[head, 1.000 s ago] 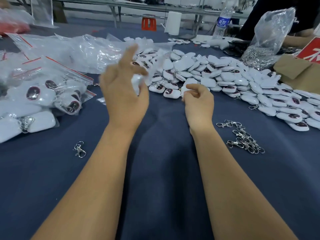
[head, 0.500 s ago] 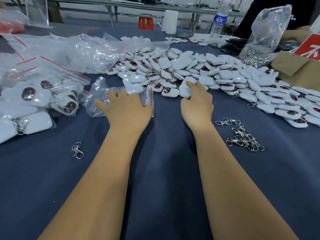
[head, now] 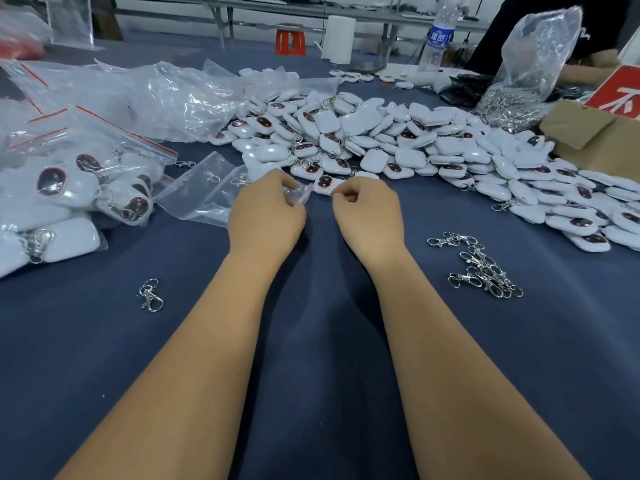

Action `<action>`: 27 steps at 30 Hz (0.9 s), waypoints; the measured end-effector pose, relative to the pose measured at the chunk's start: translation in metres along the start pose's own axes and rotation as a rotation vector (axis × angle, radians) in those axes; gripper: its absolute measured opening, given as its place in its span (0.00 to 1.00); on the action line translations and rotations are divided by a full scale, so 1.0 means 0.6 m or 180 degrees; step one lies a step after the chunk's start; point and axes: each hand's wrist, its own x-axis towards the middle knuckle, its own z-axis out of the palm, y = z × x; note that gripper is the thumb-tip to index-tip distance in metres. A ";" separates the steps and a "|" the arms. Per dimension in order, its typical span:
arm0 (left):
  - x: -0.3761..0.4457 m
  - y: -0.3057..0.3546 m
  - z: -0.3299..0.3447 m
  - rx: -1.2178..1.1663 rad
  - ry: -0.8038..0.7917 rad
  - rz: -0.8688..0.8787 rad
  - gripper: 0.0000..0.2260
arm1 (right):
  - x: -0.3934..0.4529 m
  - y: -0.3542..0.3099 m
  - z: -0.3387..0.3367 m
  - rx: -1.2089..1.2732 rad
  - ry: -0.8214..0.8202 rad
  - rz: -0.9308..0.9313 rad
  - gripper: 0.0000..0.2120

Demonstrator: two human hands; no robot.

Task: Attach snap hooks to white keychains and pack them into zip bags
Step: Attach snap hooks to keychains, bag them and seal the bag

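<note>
Left hand (head: pixel 266 211) pinching the red-striped mouth of a small clear zip bag (head: pixel 211 192), fingers curled narrow on the film. Right hand (head: pixel 369 211) curled too, fingertips closed just by a white keychain (head: pixel 325 184); cannot tell whether actually gripping it. Keychain flat on the blue surface (head: pixel 311 341), touching distance beyond both hands, between them, nearer the right. Long axis roughly left-right, dark oval face up. Bag trailing left, mouth toward the keychain. Spare snap hooks (head: pixel 485 271) well right.
</note>
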 end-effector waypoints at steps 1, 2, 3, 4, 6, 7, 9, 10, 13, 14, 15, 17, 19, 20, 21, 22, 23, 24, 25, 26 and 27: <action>-0.001 0.003 -0.002 -0.0274 0.0039 -0.0100 0.12 | -0.003 -0.005 0.004 0.0167 -0.0079 0.0026 0.12; -0.001 0.005 -0.003 -0.0659 0.0037 -0.0197 0.11 | -0.006 -0.009 0.007 0.0302 -0.0176 0.0043 0.15; 0.000 0.008 -0.005 -0.1112 -0.0011 -0.0274 0.11 | -0.008 -0.012 0.010 0.0431 -0.0276 0.0061 0.18; -0.001 0.012 -0.009 -0.1523 -0.0092 -0.0320 0.11 | -0.008 -0.013 0.011 0.0531 -0.0357 0.0081 0.21; -0.004 0.017 -0.012 -0.1899 -0.0323 -0.0255 0.12 | -0.005 -0.012 0.010 0.0663 -0.0415 0.0055 0.21; -0.006 0.018 -0.010 -0.1874 -0.0438 -0.0189 0.12 | -0.004 -0.010 0.009 0.0729 -0.0387 0.0018 0.18; -0.009 0.021 -0.004 -0.1716 -0.0546 -0.0132 0.13 | -0.001 -0.006 0.008 0.0933 -0.0302 0.0001 0.11; -0.010 0.022 -0.001 -0.1670 -0.0491 -0.0115 0.13 | 0.001 -0.004 0.007 0.1012 -0.0250 0.0008 0.09; -0.009 0.021 -0.007 -0.1423 0.0411 0.0046 0.11 | 0.005 0.003 0.004 0.0845 -0.0053 0.0138 0.08; -0.008 0.018 -0.013 -0.1365 0.0798 0.0072 0.10 | 0.006 0.005 0.004 0.0759 -0.0026 0.0176 0.09; -0.007 0.015 -0.018 -0.1343 0.1086 0.0070 0.09 | 0.007 0.005 0.005 0.0682 -0.0045 0.0176 0.09; -0.005 0.007 -0.024 -0.1235 0.1301 0.0026 0.10 | 0.005 0.001 0.008 0.0518 -0.0202 0.0063 0.08; -0.002 0.000 -0.025 -0.0877 0.1350 0.0018 0.10 | 0.000 -0.004 0.011 0.0521 -0.0197 -0.0083 0.07; 0.000 -0.003 -0.026 -0.0717 0.1390 0.0056 0.10 | 0.001 -0.003 0.010 0.0505 -0.0042 -0.0130 0.08; 0.001 -0.004 -0.027 -0.0624 0.1440 0.0118 0.11 | 0.005 0.001 0.007 0.0376 0.0160 -0.0163 0.11; 0.002 -0.004 -0.029 -0.0584 0.1488 0.0195 0.12 | 0.009 0.008 0.002 0.0108 0.0293 -0.0153 0.16; 0.000 -0.003 -0.031 -0.0550 0.1520 0.0293 0.13 | 0.015 0.015 -0.003 -0.0213 0.0291 -0.0071 0.21; -0.002 -0.002 -0.031 -0.0494 0.1508 0.0417 0.14 | 0.019 0.022 -0.007 -0.0492 0.0161 0.0065 0.25; -0.005 -0.001 -0.030 -0.0414 0.1427 0.0562 0.13 | 0.021 0.025 -0.009 -0.0705 -0.0023 0.0191 0.27; -0.007 0.000 -0.028 -0.0317 0.1275 0.0696 0.13 | 0.023 0.027 -0.009 -0.0885 -0.0183 0.0243 0.27; -0.008 0.001 -0.025 -0.0212 0.1068 0.0760 0.12 | 0.022 0.028 -0.006 -0.1046 -0.0269 0.0206 0.25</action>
